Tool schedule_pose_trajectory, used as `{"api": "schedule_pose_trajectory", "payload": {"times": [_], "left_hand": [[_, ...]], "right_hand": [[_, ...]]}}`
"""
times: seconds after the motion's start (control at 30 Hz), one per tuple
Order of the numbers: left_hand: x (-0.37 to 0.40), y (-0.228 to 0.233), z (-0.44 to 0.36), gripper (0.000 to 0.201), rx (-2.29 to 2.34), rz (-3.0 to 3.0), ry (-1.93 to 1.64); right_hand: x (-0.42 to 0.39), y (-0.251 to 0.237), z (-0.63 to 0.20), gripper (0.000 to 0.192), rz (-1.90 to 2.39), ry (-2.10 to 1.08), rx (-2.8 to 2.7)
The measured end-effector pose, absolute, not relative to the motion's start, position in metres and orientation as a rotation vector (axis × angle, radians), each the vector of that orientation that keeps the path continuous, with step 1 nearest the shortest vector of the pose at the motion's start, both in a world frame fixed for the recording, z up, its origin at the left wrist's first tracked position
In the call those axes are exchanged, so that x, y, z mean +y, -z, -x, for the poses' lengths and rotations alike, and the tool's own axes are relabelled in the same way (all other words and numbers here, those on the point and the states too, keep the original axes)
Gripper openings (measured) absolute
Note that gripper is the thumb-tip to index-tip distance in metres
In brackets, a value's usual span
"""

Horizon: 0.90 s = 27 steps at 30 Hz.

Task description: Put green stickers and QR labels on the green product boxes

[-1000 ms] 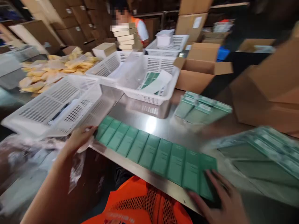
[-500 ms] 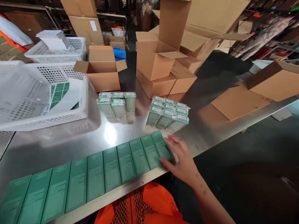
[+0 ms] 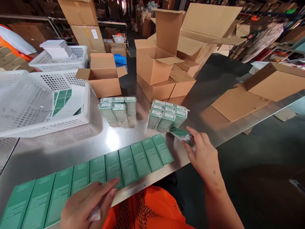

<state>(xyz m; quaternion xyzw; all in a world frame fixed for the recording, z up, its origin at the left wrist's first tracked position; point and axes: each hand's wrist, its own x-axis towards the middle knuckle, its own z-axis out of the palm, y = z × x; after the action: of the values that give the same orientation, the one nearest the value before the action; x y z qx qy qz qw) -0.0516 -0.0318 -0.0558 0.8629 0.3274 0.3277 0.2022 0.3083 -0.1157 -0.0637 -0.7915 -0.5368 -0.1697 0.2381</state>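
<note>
My right hand (image 3: 203, 152) grips a green box (image 3: 179, 133) in clear wrap, tilted, just beside the right-hand cluster of wrapped green boxes (image 3: 166, 118). Over the front edge of the table, my left hand (image 3: 89, 203) is closed, thumb against fingers. Something small and pale shows inside it, too hidden to name. Behind that hand runs a slanting row of flat green boxes (image 3: 128, 167) along the table edge, partly covered by it. Another small cluster of upright green boxes (image 3: 119, 111) stands farther left.
White perforated baskets (image 3: 59, 122) holding papers and green-printed sheets stand at left. An open carton (image 3: 105, 86) and stacked brown cartons (image 3: 154, 68) line the back of the metal table (image 3: 71, 143). Another open carton (image 3: 245, 98) lies at right.
My right hand has left the row's right end and moved up and right, taking a wrapped box from the near right corner of the cluster. My left hand has come into view from below.
</note>
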Motion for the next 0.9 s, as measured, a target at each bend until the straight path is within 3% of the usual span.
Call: {"api": "schedule_pose_trajectory", "payload": {"times": [0.07,0.17,0.3,0.33,0.4,0.57,0.8,0.9], "left_hand": [[-0.029,0.054,0.031,0.015,0.808,-2.361,-0.898],[-0.024,0.055,0.004,0.022,0.884,-2.028,-0.808],[-0.015,0.059,-0.026,0.068,0.822,-1.542,-0.752],[-0.012,0.059,-0.032,0.069,0.814,-1.476,-0.803],[-0.008,0.058,-0.037,0.06,0.828,-1.4,-0.817],[-0.004,0.054,-0.028,0.041,0.841,-1.493,-0.776],[0.004,0.07,-0.009,0.038,0.97,-1.632,-0.83],[0.004,0.072,-0.002,0.039,0.966,-1.68,-0.771]], "right_hand": [[-0.134,0.063,-0.3,0.035,2.1,0.441,-1.274],[-0.145,0.074,-0.272,0.028,1.82,0.277,-0.966],[-0.125,0.102,-0.22,0.021,1.49,-0.107,-1.103],[-0.118,0.107,-0.209,0.017,1.449,-0.176,-1.236],[-0.104,0.11,-0.198,0.021,1.408,-0.23,-1.453],[-0.083,0.092,-0.203,0.06,1.337,-0.215,-1.558],[-0.062,0.087,-0.196,0.043,1.417,-0.306,-1.663],[-0.058,0.088,-0.191,0.047,1.379,-0.363,-1.7]]}}
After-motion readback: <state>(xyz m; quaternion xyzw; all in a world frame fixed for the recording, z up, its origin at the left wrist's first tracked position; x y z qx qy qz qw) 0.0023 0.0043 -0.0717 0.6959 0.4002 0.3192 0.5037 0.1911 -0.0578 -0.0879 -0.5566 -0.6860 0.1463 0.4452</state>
